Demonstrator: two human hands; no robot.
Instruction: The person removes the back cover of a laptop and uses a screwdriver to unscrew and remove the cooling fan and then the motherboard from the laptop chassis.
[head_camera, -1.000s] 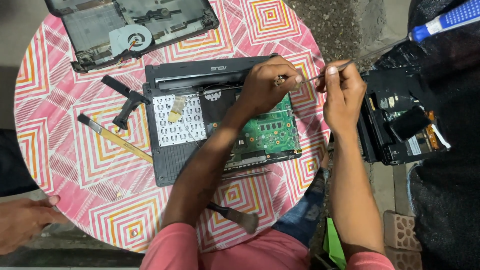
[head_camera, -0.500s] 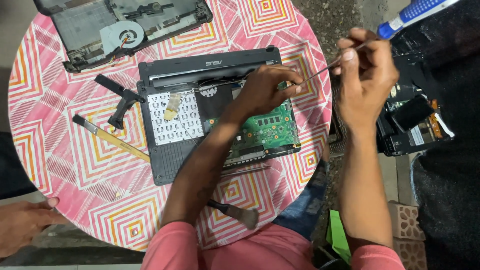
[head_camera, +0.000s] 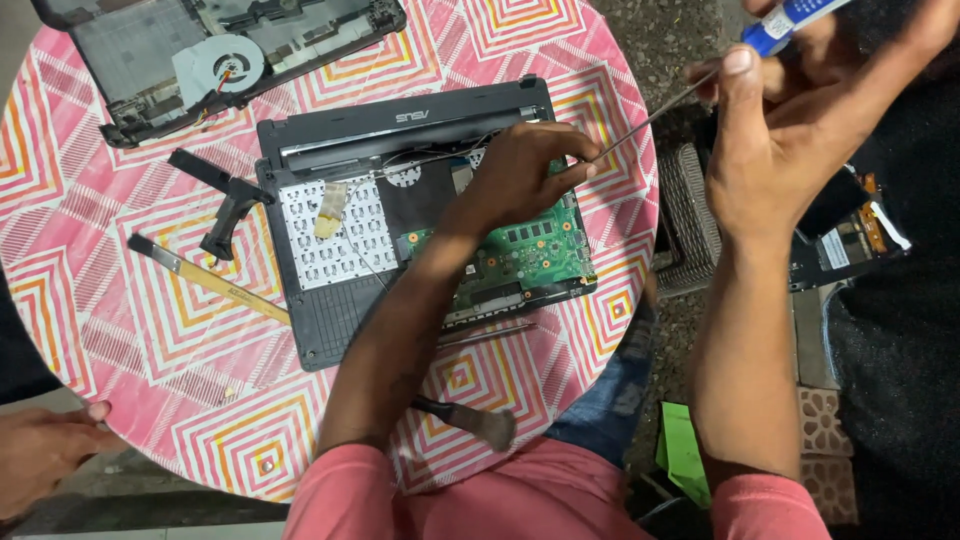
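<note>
The opened laptop (head_camera: 420, 220) is lying near the middle of the round patterned table (head_camera: 120, 300), its cover already off, so that the green board (head_camera: 520, 255) and the perforated white plate (head_camera: 335, 235) are being shown bare. The board is still seated in the shell; its removal is judged not yet done. The left hand (head_camera: 525, 170) is being pressed down on the upper right part of the laptop, fingers curled near the hinge. The right hand (head_camera: 775, 150) is being held well off the table's edge, closed on a screwdriver (head_camera: 790, 18) whose thin shaft is being pointed toward the left fingertips. A second stripped shell with a fan (head_camera: 215, 70) is lying at the top, and a black bracket (head_camera: 225, 200), a yellow strip (head_camera: 215, 280) and a scraper (head_camera: 470, 420) are lying around the laptop.

The screwdriver tip is being hidden behind the left fingers, so what it touches cannot be told. The dark device (head_camera: 850, 240) at right is mostly being covered by the right arm. Another person's hand (head_camera: 45, 450) is being cut off at lower left.
</note>
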